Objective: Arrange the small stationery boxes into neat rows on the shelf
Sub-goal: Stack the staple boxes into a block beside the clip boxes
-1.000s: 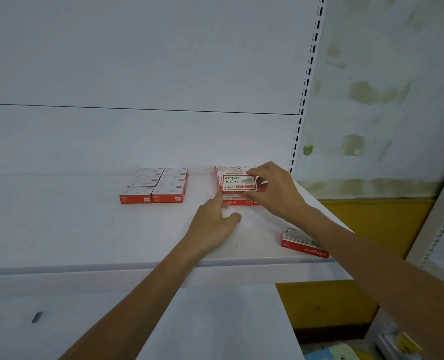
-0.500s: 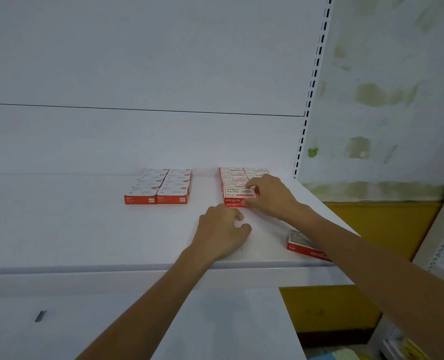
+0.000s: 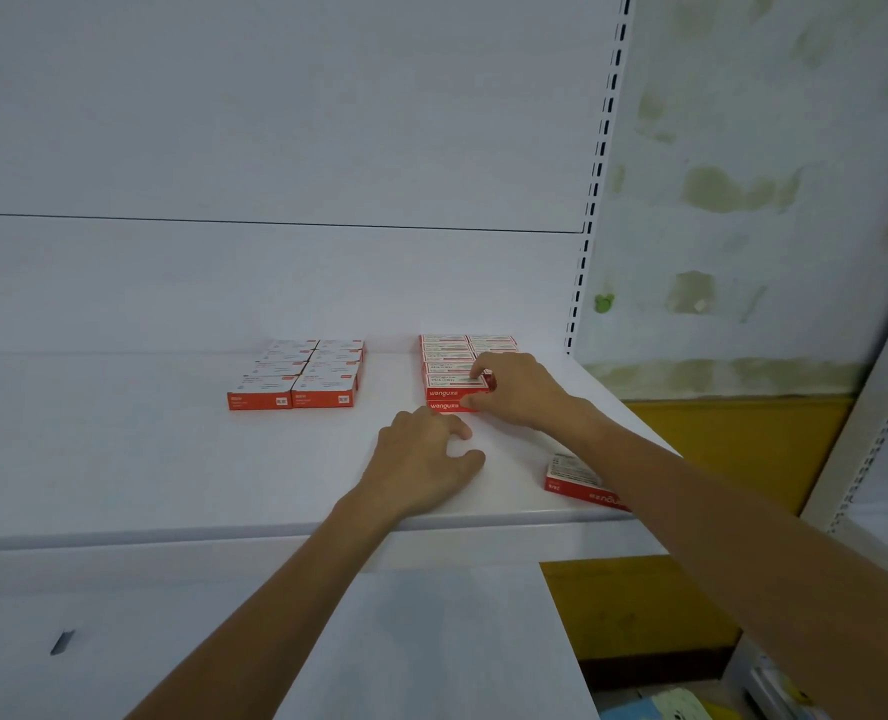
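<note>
Red box pinched near right shelf edge.

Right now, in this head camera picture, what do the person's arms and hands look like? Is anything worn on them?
Both are bare. The left hand and right hand wear no gloves, and no ring shows on the visible fingers. The left forearm and right forearm carry no sleeve, watch or bracelet as far as the frame shows them.
</note>
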The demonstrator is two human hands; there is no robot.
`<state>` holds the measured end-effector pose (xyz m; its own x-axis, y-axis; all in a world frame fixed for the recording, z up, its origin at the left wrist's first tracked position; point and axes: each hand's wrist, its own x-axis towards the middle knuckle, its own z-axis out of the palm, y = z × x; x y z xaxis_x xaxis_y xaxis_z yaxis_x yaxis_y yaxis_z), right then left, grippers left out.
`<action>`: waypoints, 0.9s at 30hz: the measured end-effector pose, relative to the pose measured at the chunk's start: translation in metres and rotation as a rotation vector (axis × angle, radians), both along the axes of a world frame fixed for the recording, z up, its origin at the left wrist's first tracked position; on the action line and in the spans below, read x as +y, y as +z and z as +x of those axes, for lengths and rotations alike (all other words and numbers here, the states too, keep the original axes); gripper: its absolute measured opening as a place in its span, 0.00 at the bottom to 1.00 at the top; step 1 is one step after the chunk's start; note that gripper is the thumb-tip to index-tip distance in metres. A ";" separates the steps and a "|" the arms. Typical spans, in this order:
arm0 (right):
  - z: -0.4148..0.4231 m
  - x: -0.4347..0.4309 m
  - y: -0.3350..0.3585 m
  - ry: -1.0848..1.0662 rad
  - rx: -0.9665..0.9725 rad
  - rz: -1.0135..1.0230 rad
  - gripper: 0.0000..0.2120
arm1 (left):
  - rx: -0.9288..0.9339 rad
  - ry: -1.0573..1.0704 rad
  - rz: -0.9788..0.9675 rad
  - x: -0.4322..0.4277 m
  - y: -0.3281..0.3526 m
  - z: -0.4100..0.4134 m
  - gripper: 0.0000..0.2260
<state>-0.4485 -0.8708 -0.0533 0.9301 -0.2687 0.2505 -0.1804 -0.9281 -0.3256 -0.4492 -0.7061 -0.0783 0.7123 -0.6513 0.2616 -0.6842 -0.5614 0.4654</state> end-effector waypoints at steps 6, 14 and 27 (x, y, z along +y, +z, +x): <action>-0.036 -0.025 0.005 0.074 -0.002 0.260 0.24 | 0.046 -0.187 -0.048 0.001 0.002 -0.010 0.16; -0.099 -0.053 -0.007 0.060 -0.043 0.256 0.12 | -0.015 -0.262 0.065 -0.003 0.006 -0.017 0.19; -0.141 -0.039 -0.015 0.183 -0.087 0.308 0.12 | 0.015 -0.458 -0.041 -0.046 0.005 -0.028 0.14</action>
<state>-0.5894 -0.9100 -0.0682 0.9485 -0.1751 0.2640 0.0200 -0.7986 -0.6015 -0.4776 -0.7523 -0.0733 0.3572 -0.8893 0.2854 -0.8506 -0.1835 0.4928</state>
